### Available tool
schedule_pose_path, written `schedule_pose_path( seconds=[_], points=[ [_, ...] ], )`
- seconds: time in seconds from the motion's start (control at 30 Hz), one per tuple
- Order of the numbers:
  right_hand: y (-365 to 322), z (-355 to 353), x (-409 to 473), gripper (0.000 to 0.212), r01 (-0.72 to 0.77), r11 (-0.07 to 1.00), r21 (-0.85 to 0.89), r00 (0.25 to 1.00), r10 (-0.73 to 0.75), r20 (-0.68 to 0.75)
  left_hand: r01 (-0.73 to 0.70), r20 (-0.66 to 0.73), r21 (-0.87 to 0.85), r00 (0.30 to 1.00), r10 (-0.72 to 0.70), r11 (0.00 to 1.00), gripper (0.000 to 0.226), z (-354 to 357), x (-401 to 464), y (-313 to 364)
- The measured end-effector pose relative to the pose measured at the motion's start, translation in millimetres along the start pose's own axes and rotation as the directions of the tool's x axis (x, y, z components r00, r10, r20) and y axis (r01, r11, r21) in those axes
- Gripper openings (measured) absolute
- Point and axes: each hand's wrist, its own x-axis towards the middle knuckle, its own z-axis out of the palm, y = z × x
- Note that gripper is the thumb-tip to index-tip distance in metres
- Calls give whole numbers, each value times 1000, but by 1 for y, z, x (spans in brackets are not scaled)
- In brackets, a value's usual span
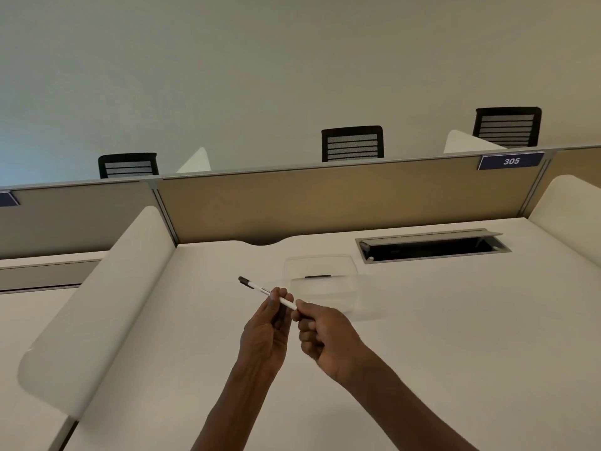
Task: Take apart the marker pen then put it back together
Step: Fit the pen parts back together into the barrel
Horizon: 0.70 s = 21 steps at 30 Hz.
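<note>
The left hand [265,333] is raised above the desk with its fingers curled, pinching the middle of the marker pen [267,293] between thumb and fingertips; the right hand [327,340] meets it from the right, its fingers curled and its thumb and forefinger pinching the pen's near right end; the two hands almost touch at the fingertips. The pen is held in the air above the desk [422,336], tilted so that its black cap [245,282] points up and to the far left, clear of both hands; its white barrel bears small print too fine to read; the cap is still on the barrel.

Just beyond the hands, on the desk, lies a clear plastic container [320,278], shallow and see-through, with a small dark strip on it. Farther right, a cable hatch [432,247] is set into the desk with its lid tipped open. White side dividers stand at left [97,304] and right [572,216]; a tan partition [341,200] closes the far edge and carries a blue plate reading 305 [511,161]; three black chair backs [353,143] show beyond it.
</note>
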Motion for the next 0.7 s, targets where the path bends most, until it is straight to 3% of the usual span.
schedule_pose_path(
  seconds=[0.03,0.07,0.13,0.2,0.27,0.33,0.53,0.7],
  points=[
    [0,0,0,39,154,954,-256,985,-170,-41,16,-7,-22,1000,-16,1000,22,2,0,-1],
    [1,-1,0,43,297,806,-512,932,-361,-27,36,-13,-45,999,-37,998,22,4,-1,-2],
    [4,-3,4,48,423,289,-859,746,-649,150,80,-23,-96,996,-82,992,20,7,-2,-5],
    [6,-7,6,44,377,-135,-916,541,-771,336,116,-37,-139,992,-122,984,22,9,-3,-7],
    [8,-13,9,31,395,-311,-864,369,-808,460,147,-57,-146,986,-156,978,25,11,-2,-8],
    [10,-17,13,16,497,-328,-803,304,-801,516,193,-74,-137,976,-204,972,26,14,-3,-8],
    [4,-24,25,12,648,-116,-753,331,-848,415,300,-68,-7,951,-300,954,23,16,-6,-5],
    [-7,-30,26,4,626,-77,-776,331,-875,353,162,-2,350,985,-172,923,39,2,1,-18]
  ],
)
